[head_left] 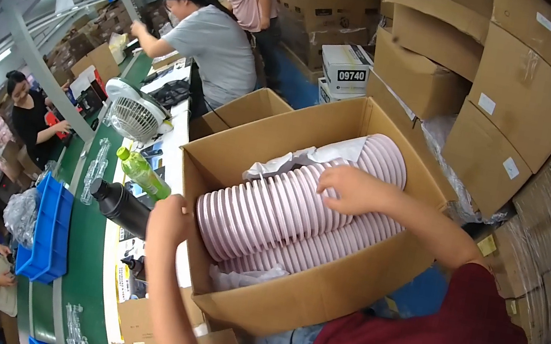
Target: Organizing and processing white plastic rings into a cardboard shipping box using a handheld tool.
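An open brown carton [280,311] stands before me, packed with rows of thin, round, pale pink discs [261,214] set on edge. My right hand [355,190] reaches over the carton's right side, its curled fingers closed at the rims of the upper row. White wrapping sheet [295,163] lies along the far edge of the discs. To the left of the carton my left hand [170,218] is bent with its fingers curled in; what they hold, if anything, is hidden. Right beside it are a dark bottle [123,208] and a green-labelled drink bottle [145,173].
A green conveyor belt [81,270] runs along the left, with a blue crate [47,235] and a white fan [135,114]. Stacked cartons [517,97] rise at the right. Several people work nearby, one in a grey shirt [214,51] beyond my carton.
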`<state>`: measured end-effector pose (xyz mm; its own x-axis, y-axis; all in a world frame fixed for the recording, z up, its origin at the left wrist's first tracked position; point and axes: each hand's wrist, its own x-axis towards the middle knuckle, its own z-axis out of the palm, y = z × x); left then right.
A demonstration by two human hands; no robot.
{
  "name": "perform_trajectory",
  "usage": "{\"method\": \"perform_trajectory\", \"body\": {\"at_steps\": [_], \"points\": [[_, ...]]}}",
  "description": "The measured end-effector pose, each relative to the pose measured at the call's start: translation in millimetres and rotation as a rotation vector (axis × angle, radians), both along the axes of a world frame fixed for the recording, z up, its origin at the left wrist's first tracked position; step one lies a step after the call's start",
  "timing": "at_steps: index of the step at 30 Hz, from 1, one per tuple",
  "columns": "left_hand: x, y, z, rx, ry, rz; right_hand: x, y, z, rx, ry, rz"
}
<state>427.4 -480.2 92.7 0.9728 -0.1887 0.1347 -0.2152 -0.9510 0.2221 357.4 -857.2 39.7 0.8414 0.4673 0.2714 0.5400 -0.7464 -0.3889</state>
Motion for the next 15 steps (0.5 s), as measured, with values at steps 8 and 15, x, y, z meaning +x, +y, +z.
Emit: {"method": "perform_trajectory", "body": {"at_steps": [8, 15], "points": [[17, -44, -58, 0.292, -0.086, 0.230, 11, 84, -5, 0.212, -0.061, 0.176], [20, -58, -77, 0.379, -0.120, 0.283, 25, 74, -30, 0.214, -0.020, 0.151]]}}
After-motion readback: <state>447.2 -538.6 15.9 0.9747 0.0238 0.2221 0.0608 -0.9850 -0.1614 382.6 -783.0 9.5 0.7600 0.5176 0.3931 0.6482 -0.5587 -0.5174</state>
